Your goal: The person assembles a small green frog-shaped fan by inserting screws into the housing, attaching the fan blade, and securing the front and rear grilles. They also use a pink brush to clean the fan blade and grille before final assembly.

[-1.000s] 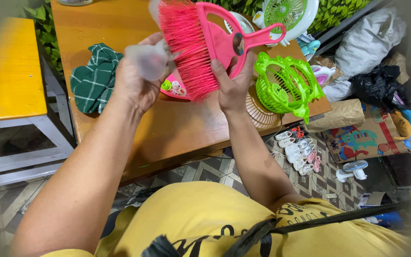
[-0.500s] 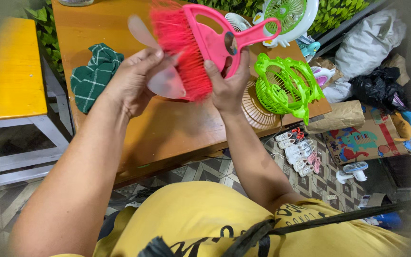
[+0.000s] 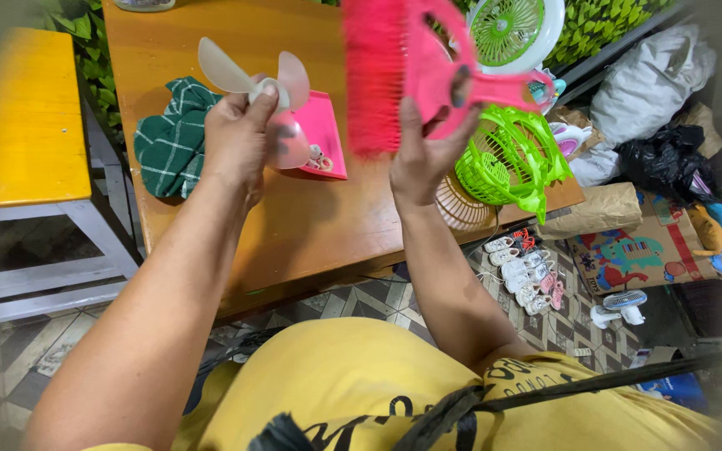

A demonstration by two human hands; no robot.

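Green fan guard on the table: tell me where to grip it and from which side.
Probably best by its outer rim, on the near left edge. The green fan guard lies tilted at the wooden table edge, partly over a beige grille; its ribs look thin, while the rim looks thicker. The right hand, holding the pink brush, is closest, so coming from its side looks clear.

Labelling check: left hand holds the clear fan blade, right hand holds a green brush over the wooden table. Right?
Not quite: the brush in the right hand is pink, not green, as the head view shows. The rest stands: the left hand holds the clear fan blade over the wooden table.
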